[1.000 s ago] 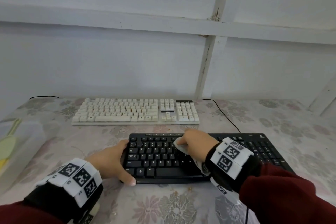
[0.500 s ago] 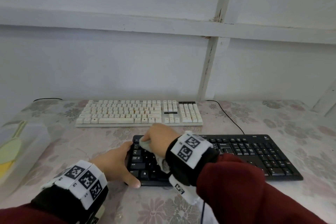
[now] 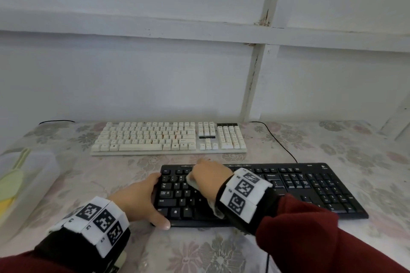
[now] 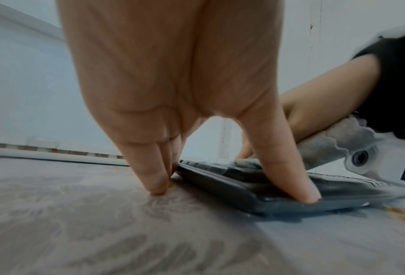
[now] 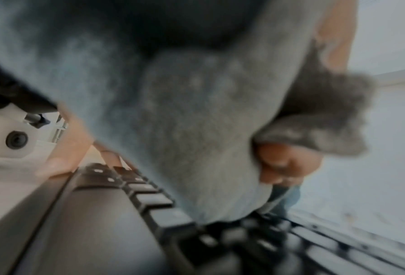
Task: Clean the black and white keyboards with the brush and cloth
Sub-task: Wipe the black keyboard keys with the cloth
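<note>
The black keyboard (image 3: 288, 188) lies near me on the flowered table, with the white keyboard (image 3: 168, 137) behind it. My right hand (image 3: 208, 175) grips a bunched grey cloth (image 3: 192, 180) and presses it on the upper key rows near the black keyboard's left end. The wrist view shows the cloth (image 5: 185, 111) hanging over the keys (image 5: 149, 201). My left hand (image 3: 142, 199) braces that left end, with straight fingers (image 4: 149, 167) down beside the corner and the thumb on the front edge (image 4: 232, 188).
A clear plastic box (image 3: 33, 184) stands at the left table edge with a pale green and yellow object (image 3: 13, 182) inside. A black cable (image 3: 277, 142) runs from the wall to the black keyboard. A white wall closes the back.
My right hand swept the cloth left from the middle of the black keyboard to its left end, then back slightly right. My left hand stayed on the left end.
</note>
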